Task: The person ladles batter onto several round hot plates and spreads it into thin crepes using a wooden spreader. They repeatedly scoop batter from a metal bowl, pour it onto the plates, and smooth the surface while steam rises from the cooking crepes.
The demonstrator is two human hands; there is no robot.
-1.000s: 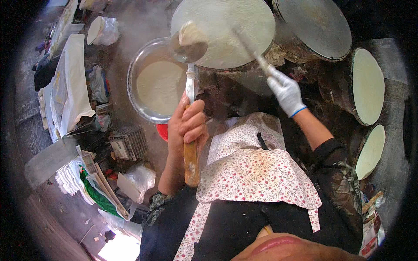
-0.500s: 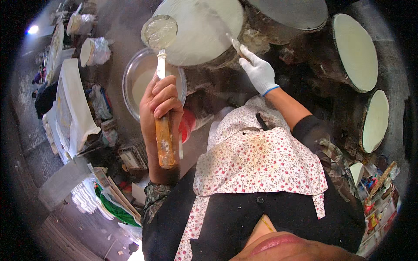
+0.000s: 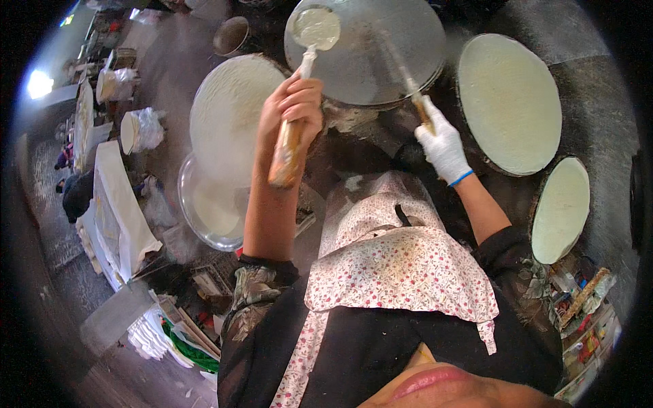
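Observation:
My bare left hand (image 3: pixel 298 105) is closed round the wooden handle of a ladle (image 3: pixel 317 28), whose round bowl is filled with pale, wet batter. The ladle hangs over the left part of a grey round griddle (image 3: pixel 381 75) with no white layer across it. My right hand (image 3: pixel 445 146), in a white glove with a blue cuff, grips a thin tool with a wooden handle (image 3: pixel 420 109). Its far part reaches over the griddle and is blurred, so I cannot tell its tip's shape. Beside my left forearm, a basin (image 3: pixel 183 207) contains pale batter.
Left of the griddle is a round plate coated white (image 3: pixel 228 115); on the right are two more coated plates (image 3: pixel 510 102) (image 3: pixel 561 211). A dark bucket (image 3: pixel 231 35) stands at the far left. Further left, a table carries a white cloth (image 3: pixel 122 204). Steam hazes the air.
Both hands have moved from the white-coated plate to the grey griddle on its right, ladle and thin tool still held. The view has turned rightward, so the basin and coated plate appear further left.

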